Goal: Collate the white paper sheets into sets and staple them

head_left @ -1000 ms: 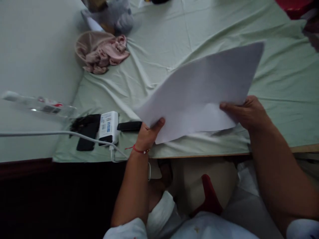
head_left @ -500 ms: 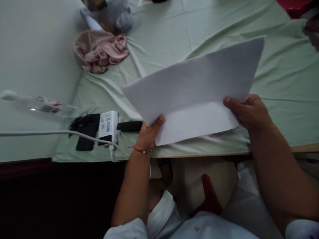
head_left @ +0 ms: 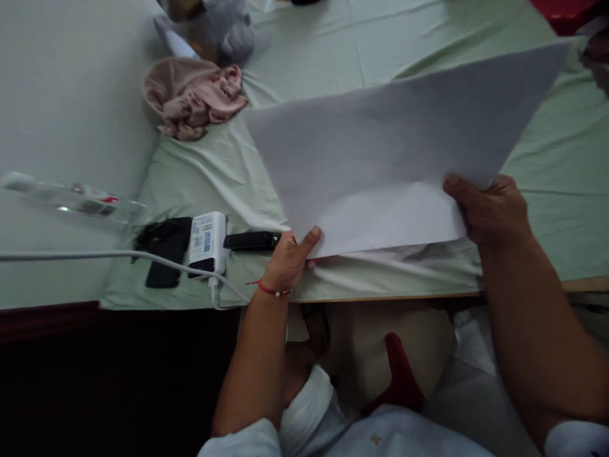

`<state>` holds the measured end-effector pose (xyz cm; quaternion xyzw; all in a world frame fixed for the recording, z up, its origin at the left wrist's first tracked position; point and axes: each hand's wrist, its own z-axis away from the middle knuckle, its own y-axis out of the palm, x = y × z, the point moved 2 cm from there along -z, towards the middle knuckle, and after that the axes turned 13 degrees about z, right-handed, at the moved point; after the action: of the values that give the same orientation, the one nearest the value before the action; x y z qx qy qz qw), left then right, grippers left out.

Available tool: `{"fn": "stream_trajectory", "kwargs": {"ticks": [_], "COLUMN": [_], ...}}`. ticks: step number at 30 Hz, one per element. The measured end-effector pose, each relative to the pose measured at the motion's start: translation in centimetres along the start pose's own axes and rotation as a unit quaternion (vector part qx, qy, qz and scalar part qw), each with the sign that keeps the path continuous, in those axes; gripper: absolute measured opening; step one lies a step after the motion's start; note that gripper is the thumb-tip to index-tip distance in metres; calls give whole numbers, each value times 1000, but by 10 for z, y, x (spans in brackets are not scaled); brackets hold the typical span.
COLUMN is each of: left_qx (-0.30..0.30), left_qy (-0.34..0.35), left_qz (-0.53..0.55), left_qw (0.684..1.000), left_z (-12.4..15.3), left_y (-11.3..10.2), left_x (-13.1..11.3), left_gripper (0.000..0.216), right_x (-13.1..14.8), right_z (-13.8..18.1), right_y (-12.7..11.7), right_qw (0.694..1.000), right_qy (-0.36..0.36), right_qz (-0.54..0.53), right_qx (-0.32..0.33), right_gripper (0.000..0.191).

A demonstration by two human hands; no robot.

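Observation:
A large blank white sheet of paper (head_left: 380, 152) is held up over the near edge of a table covered in pale green cloth (head_left: 561, 216). At its lower left corner my left hand (head_left: 290, 257), with a red string bracelet at the wrist, grips it with the thumb on top. My right hand (head_left: 495, 206) pinches the right side, thumb on top and the other fingers hidden beneath. Just left of my left hand lies a black stapler-like object (head_left: 252, 240). Something small and red shows under the paper's lower edge.
At left sit a white power bank (head_left: 208, 238) with a white cable (head_left: 118, 252), a black phone (head_left: 166, 260) and a clear plastic bottle (head_left: 80, 202). A pink cloth (head_left: 200, 98) lies farther back. Below the table edge is a red object (head_left: 399, 371).
The paper has moved right and away from me, its far edge spreading wider. Both hands have shifted slightly right, still gripping it. More of the black object beside my left hand shows.

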<state>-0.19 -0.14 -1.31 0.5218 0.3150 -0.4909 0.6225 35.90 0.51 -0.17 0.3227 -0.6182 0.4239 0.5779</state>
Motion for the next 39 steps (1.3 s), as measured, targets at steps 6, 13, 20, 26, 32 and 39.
{"fn": "stream_trajectory", "kwargs": {"ticks": [6, 13, 20, 26, 32, 39], "left_qx": [74, 45, -17, -18, -15, 0], "left_qy": [-67, -56, -27, -62, -85, -78], "left_qz": [-46, -5, 40, 2, 29, 4], "left_qw": [994, 997, 999, 998, 996, 997], "left_z": [8, 12, 15, 17, 22, 26], "left_y": [9, 13, 13, 2, -4, -9], "left_x": [-9, -4, -6, -10, -12, -14], "left_gripper": [78, 76, 62, 64, 63, 69], "right_x": [-6, -7, -1, -6, -2, -3], "right_z": [-1, 4, 6, 6, 9, 14], "right_y": [-6, -9, -6, -4, 4, -5], "right_qw": [999, 998, 987, 967, 976, 956], "right_qy": [6, 44, 128, 74, 6, 213], "right_qz": [24, 50, 14, 198, 197, 69], "right_qx": [-23, 4, 99, 144, 90, 190], "right_gripper": [52, 44, 67, 53, 45, 57]}}
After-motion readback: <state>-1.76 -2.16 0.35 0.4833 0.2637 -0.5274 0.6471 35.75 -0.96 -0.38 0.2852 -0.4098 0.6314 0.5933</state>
